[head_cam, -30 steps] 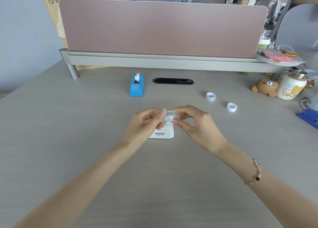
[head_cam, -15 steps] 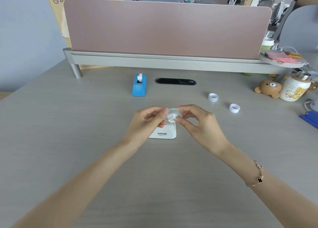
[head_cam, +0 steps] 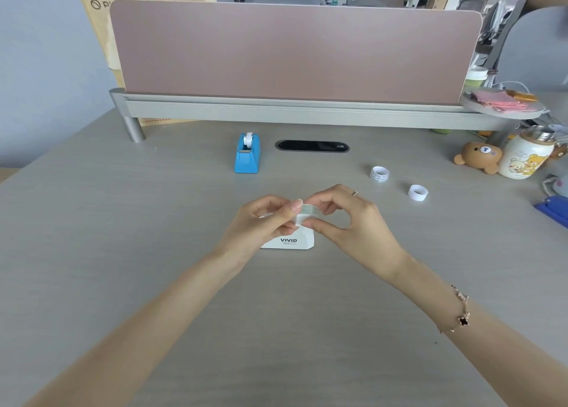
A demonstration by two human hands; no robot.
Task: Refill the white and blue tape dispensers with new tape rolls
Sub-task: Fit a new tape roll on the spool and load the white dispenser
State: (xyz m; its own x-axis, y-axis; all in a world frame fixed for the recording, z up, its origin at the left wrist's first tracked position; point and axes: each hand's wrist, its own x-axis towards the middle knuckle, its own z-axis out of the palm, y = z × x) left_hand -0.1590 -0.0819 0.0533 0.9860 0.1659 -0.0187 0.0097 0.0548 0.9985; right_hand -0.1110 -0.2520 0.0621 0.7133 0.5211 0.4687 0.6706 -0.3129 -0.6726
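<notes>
Head view: grey desk, pink divider.

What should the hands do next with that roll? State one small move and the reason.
Probably lower the tape roll into the white dispenser. Both the left hand and right hand pinch it just above the dispenser, and it doesn't look seated yet.

We've got the white plastic tape dispenser up front on the grey wood-grain desk, blue plastic tape dispenser behind it, two small white tape cores off right.
</notes>
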